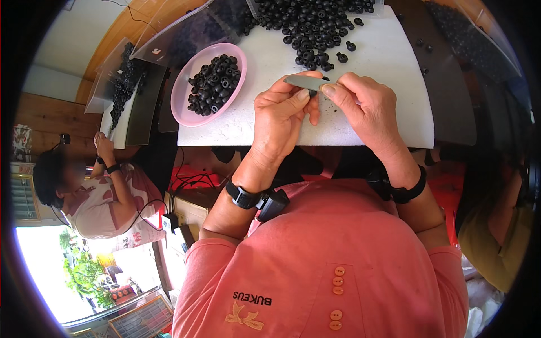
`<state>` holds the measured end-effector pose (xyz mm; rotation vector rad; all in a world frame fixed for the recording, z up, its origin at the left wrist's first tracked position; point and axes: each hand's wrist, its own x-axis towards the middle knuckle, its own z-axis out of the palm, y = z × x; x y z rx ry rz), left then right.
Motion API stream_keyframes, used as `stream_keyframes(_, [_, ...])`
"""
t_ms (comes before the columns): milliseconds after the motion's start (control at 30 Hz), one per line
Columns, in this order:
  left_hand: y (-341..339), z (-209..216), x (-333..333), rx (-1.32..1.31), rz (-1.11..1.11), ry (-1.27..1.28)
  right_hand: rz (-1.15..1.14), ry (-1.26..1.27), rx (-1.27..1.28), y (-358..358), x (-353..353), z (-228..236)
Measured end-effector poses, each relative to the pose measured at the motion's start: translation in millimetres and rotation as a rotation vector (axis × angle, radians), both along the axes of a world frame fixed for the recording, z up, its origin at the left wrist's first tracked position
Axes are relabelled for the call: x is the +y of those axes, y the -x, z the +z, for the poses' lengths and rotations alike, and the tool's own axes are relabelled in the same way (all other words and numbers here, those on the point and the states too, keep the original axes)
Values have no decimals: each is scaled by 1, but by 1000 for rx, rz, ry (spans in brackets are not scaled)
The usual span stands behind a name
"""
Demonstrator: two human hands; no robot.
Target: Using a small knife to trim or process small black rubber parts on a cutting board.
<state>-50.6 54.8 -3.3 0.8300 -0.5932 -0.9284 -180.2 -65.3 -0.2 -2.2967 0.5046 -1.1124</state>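
My left hand [277,112] is raised over the white work board, its thumb and fingers closed around a small black part [313,92] that is mostly hidden. In the pinch of my right hand [371,108] is a flat grey blade [304,82] with a pointed tip, lying across the left fingers and close against the black part. Beyond both hands a heap of small round black parts with holes [315,34] spreads over the board [389,62]. A pink oval basin [176,93] to the left holds many similar parts.
Clear plastic guards [169,36] stand behind and left of the board. Tiny black scraps lie under my hands. A person [107,191] works at another board on the left; another person's arm and sleeve [496,242] show at right. Black cables [194,179] hang below the table.
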Motion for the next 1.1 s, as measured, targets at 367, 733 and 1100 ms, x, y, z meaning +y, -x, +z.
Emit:
stream_keyframes(367, [1, 2, -1, 11, 45, 4, 13, -1, 6, -1, 1, 2])
stream_keyframes(733, [-49, 47, 28, -590, 494, -60, 124, -417, -300, 6, -2, -4])
stream_keyframes(1100, [-77, 36, 26, -1536, 667, -280, 167, -555, -471, 7, -1, -3])
